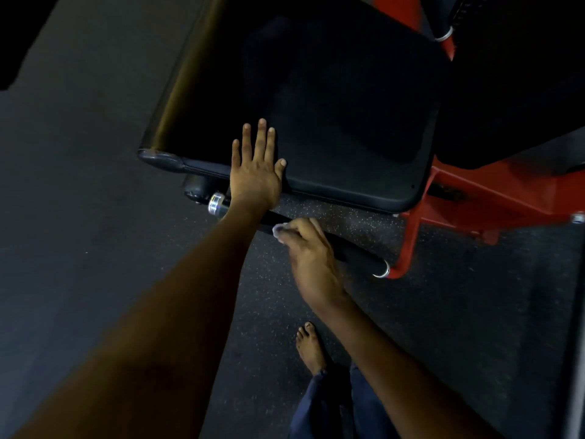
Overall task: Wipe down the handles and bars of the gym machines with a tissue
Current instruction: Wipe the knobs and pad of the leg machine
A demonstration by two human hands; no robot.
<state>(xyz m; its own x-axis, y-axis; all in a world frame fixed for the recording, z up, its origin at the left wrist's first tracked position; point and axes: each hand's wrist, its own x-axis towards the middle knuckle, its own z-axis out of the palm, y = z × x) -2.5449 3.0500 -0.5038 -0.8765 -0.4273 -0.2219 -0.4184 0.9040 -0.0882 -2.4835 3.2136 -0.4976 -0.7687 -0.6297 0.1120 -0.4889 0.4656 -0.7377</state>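
Fingers of the right hand (308, 248) are curled round a small crumpled white tissue (280, 230), which peeps out past the fingertips and is pressed against the black cylindrical rubber-gripped handle bar (357, 253) of the gym machine; fingers of the left hand (256, 172) lie straight and spread, grasping nothing, flat on the near edge of the black padded vinyl seat cushion (332, 106), the palm just above the bar's chrome-ringed end (217, 202).

To do this stroke well, I judge that the tissue should be wrapped further round the bar instead of dabbing its top, so that the underside, hidden from view beneath the fingers, is cleaned too; the grip should be firm enough to drag the tissue but loose enough to slide, and the pass should run the whole length, from the chrome-ringed end beyond the fingertips to the silver collar (381, 270) behind the knuckles, where the bar meets the red painted steel frame (411, 236); a slight twist of the wrist on each pass would cover the full round.

The flat left hand looks well placed for balance; keeping it there should steady the lean over the speckled dark rubber floor (316, 213); the tissue seems small, so it may tear or bunch if pressed too hard; a bare foot (310, 346) stands near, below the right wrist.
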